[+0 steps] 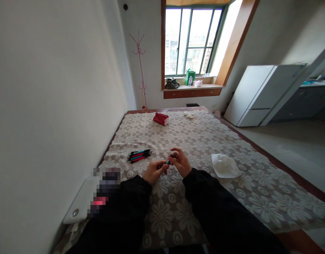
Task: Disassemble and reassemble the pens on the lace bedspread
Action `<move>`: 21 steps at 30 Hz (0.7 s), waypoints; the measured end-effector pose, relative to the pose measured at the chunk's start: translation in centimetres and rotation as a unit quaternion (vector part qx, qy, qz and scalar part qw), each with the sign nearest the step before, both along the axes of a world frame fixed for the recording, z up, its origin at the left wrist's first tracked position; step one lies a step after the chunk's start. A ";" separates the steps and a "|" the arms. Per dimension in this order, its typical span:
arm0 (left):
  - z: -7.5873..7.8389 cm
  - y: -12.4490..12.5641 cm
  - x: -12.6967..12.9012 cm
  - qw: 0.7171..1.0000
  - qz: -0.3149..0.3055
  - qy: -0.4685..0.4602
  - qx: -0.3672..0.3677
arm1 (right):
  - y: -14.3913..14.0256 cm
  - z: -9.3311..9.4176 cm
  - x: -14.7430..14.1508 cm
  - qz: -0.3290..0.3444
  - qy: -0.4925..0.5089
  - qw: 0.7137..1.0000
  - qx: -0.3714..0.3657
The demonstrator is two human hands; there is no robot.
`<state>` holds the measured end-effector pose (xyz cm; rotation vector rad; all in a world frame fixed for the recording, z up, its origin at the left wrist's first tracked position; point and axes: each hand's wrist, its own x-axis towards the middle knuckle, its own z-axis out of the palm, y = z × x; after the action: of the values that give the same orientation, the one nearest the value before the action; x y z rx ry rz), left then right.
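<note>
A teal and black pen (168,161) is held between my two hands above the tablecloth, its ends partly hidden by the fingers. My left hand (155,170) pinches its lower end between thumb and fingers. Around the upper, dark end, the fingertips of my right hand (179,162) are closed. To the left of my hands lies a small bunch of red, teal and black pens (139,156), side by side on the cloth. A crumpled white piece of paper or thin plastic (225,165) rests to the right of my right hand.
A patterned floral tablecloth (162,215) covers the long table. Farther back are a red tissue pack (160,119) and a small white crumpled thing (189,115). A white object (80,204), partly pixelated, sits beside my left forearm near the wall.
</note>
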<state>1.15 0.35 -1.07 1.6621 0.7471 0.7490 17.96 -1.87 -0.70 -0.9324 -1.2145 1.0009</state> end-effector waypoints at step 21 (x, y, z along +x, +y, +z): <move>0.6 3.6 -5.1 0.771 0.295 0.496 0.268 | 2.1 -1.9 2.0 -0.046 0.135 0.981 -0.132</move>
<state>-3.93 3.91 -0.43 2.3882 2.0280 0.4523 19.99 0.23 -2.62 -1.0111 -0.8178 1.1917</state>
